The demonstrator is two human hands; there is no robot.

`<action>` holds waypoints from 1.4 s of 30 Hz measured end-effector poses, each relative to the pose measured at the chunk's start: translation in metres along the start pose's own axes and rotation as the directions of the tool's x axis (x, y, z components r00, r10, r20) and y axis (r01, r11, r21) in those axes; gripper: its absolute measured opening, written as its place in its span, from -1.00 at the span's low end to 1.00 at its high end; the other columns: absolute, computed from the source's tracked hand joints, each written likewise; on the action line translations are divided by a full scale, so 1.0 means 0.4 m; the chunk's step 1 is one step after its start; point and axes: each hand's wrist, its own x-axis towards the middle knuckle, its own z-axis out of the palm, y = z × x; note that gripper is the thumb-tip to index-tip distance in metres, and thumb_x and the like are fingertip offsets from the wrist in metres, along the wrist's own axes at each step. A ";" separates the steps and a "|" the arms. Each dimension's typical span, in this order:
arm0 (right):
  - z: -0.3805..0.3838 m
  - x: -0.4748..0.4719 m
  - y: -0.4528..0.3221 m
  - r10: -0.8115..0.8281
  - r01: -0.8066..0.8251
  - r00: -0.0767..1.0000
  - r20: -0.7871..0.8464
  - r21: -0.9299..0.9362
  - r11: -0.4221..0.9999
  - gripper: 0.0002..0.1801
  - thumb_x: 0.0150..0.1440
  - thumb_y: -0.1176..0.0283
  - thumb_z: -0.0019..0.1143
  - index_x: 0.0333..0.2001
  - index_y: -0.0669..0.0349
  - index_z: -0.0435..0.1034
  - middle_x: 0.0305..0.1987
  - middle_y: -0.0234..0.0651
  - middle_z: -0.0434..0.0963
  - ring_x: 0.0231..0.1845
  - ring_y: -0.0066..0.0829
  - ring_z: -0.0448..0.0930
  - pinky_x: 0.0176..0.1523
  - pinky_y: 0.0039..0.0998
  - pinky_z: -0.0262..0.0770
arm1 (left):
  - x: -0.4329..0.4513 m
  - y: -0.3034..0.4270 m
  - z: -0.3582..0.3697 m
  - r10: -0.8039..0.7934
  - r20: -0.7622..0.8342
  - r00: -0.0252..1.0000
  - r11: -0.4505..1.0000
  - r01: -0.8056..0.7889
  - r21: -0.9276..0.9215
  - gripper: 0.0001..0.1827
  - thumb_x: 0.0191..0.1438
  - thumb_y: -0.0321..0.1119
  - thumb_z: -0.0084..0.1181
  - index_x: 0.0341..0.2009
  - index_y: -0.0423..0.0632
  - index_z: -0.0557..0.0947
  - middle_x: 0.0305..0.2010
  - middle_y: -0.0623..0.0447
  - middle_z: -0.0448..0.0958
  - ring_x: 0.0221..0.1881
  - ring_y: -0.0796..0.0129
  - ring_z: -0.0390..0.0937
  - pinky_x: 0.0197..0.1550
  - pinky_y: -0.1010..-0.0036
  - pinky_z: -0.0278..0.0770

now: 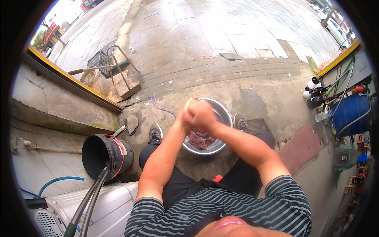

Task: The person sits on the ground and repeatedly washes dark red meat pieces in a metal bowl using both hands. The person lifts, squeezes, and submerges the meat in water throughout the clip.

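Both hands meet above a round metal basin on the ground between my feet. My left hand presses against my right hand, and the fingers look curled together. Motion blur covers them, so I cannot tell whether anything is between the palms. Below the hands, a crumpled brownish-purple cloth lies in the basin. The hands hide the basin's upper left part. A thin purple cord runs along the ground toward the basin's left side.
At left, a black bucket lies tipped, metal handles near its mouth. A hand truck and plastic crate stand farther ahead. A blue drum and spray bottles line the right wall. A reddish board lies at right.
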 end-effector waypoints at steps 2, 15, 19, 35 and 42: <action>0.005 -0.001 0.010 -0.013 0.014 0.999 0.047 -0.005 1.000 -0.70 0.14 0.31 0.31 -0.56 0.17 0.41 -0.51 -0.15 0.50 -0.45 0.01 0.54 -0.30 -0.03 0.46 | -0.002 0.007 -0.001 -0.063 -0.056 0.996 0.973 0.074 0.217 -0.52 0.48 0.04 -0.17 0.03 -0.10 0.61 -0.12 -0.07 0.65 -0.04 0.19 0.62 0.05 0.19 0.63; -0.037 0.020 -0.038 -0.089 0.084 0.987 0.135 0.045 0.995 -0.68 0.11 0.28 0.32 -0.59 0.17 0.41 -0.51 -0.13 0.50 -0.45 -0.02 0.55 -0.33 -0.04 0.46 | -0.009 0.019 0.018 -0.091 0.130 0.987 0.996 0.090 0.015 -0.64 0.48 -0.22 -0.24 0.05 -0.06 0.62 0.01 -0.06 0.67 0.00 0.20 0.63 0.14 0.20 0.64; -0.037 0.024 -0.026 0.224 -0.240 0.957 -0.182 -0.071 0.968 -0.65 0.16 0.27 0.30 -0.60 0.17 0.42 -0.53 -0.16 0.51 -0.46 -0.03 0.57 -0.32 -0.05 0.49 | -0.011 -0.011 0.038 -0.057 -0.204 0.977 0.996 0.042 -0.076 -0.54 0.42 -0.02 -0.13 0.09 -0.09 0.62 0.04 -0.10 0.68 0.07 0.01 0.65 0.18 -0.03 0.64; -0.031 0.017 -0.015 -0.058 0.043 0.994 0.096 0.145 0.988 -0.68 0.15 0.32 0.28 -0.58 0.17 0.39 -0.52 -0.10 0.46 -0.45 0.03 0.50 -0.29 -0.05 0.44 | -0.020 0.015 0.048 -0.070 -0.043 0.997 0.995 0.067 -0.069 -0.58 0.47 -0.08 -0.18 0.06 -0.09 0.63 0.07 -0.12 0.66 0.05 0.13 0.66 0.18 0.17 0.65; -0.035 0.020 0.001 0.232 -0.236 0.956 -0.181 -0.004 0.972 -0.64 0.17 0.29 0.28 -0.62 0.17 0.40 -0.55 -0.11 0.51 -0.48 0.02 0.58 -0.38 -0.03 0.48 | -0.030 0.004 0.072 -0.091 -0.191 0.977 0.996 0.094 0.008 -0.52 0.38 0.06 -0.08 -0.02 -0.04 0.69 -0.07 -0.02 0.70 -0.01 0.08 0.68 0.09 0.00 0.66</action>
